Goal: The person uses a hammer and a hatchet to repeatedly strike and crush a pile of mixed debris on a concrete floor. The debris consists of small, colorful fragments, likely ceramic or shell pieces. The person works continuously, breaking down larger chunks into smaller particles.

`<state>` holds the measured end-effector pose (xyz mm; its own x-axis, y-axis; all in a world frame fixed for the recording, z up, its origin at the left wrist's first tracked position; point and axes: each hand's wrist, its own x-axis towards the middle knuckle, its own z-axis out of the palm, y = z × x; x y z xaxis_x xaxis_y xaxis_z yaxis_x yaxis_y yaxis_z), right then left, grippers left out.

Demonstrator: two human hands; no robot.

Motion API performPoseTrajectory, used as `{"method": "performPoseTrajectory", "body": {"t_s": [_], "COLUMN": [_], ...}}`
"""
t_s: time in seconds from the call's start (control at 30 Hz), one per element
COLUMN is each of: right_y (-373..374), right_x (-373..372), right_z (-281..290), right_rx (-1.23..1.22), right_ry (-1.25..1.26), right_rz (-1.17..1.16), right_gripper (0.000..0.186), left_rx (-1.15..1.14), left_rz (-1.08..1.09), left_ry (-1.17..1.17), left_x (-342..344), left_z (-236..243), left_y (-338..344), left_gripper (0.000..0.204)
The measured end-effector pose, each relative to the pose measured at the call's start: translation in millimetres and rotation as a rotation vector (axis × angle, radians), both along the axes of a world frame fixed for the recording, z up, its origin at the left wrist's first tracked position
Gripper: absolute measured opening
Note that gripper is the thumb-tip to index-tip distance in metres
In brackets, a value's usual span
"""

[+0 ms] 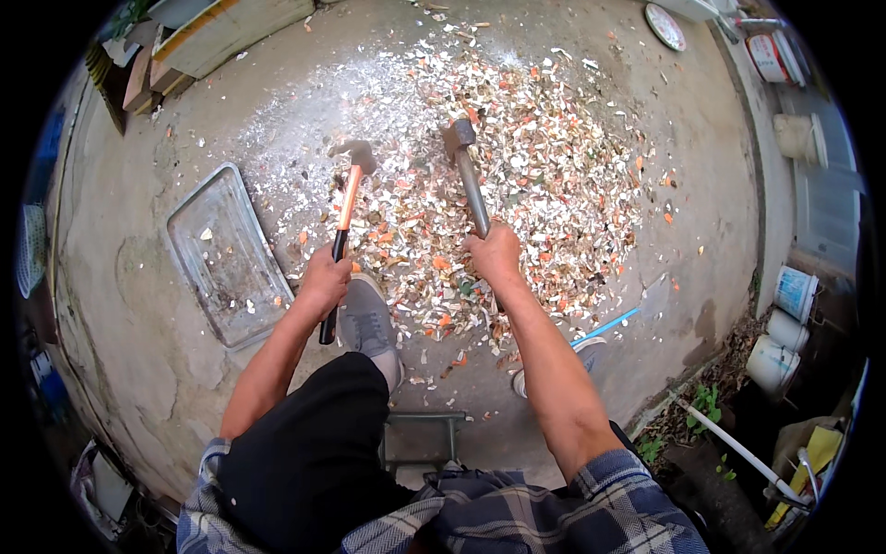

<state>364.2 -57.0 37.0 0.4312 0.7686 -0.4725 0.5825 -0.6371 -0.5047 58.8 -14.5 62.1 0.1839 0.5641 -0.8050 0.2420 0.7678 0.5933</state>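
My left hand (325,280) is closed around the black grip of a hammer (350,196) with an orange shaft, its blurred head over the debris. In my right hand (496,253) is a second hammer (472,189) with a grey-brown handle and a dark, blocky metal head. Both heads point away from me. Under and around them spreads a wide layer of broken shell-like fragments (563,166), white, orange and brown. Pale powder (318,111) coats the ground at the far left of the layer. Whether either head touches the pieces, I cannot tell.
A shallow metal tray (247,208) with a few fragments lies on the concrete at left. A blue stick (606,326) rests near my right shoe. Buckets (773,365) line the right wall. A plate (665,27) lies far right; a wooden-edged box (231,37) stands far left.
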Motion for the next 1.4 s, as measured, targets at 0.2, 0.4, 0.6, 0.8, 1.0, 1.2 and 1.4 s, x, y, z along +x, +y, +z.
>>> {"method": "performPoseTrajectory", "body": {"t_s": [0.2,0.4,0.6,0.8,1.0,1.2,1.4], "right_y": [13.9,16.2,-7.9,-19.2,14.5,9.8,12.0], "right_x": [1.4,-7.4,13.1,30.0,7.8,34.6,37.6], "right_z": [77.5,50.3,13.0,53.6,84.2,-2.9,27.0], "right_rx": [0.142,0.368,0.008,0.046,0.35,0.122,0.105], "right_ry": [0.112,0.057,0.209,0.21,0.103,-0.136,-0.002], "right_rz": [-0.086,-0.095,-0.178,-0.224,-0.188,-0.043,-0.088], "right_gripper": [0.028,0.029,0.02,0.021,0.024,0.027,0.03], "left_rx": [0.333,0.056,0.072,0.072,0.023,0.072,0.109], "left_rz": [0.004,0.084,-0.043,-0.01,0.002,-0.049,-0.067], "left_ry": [-0.033,-0.143,-0.041,-0.086,-0.11,-0.085,-0.037], "left_x": [28.0,53.7,39.2,36.8,32.1,47.5,34.2], "left_z": [17.5,-3.2,-56.0,-56.4,-46.2,-32.7,-43.7], "left_y": [16.2,8.4,-16.3,-16.7,-14.2,-8.6,-14.0], "left_gripper": [0.01,0.012,0.01,0.011,0.012,0.012,0.011]}}
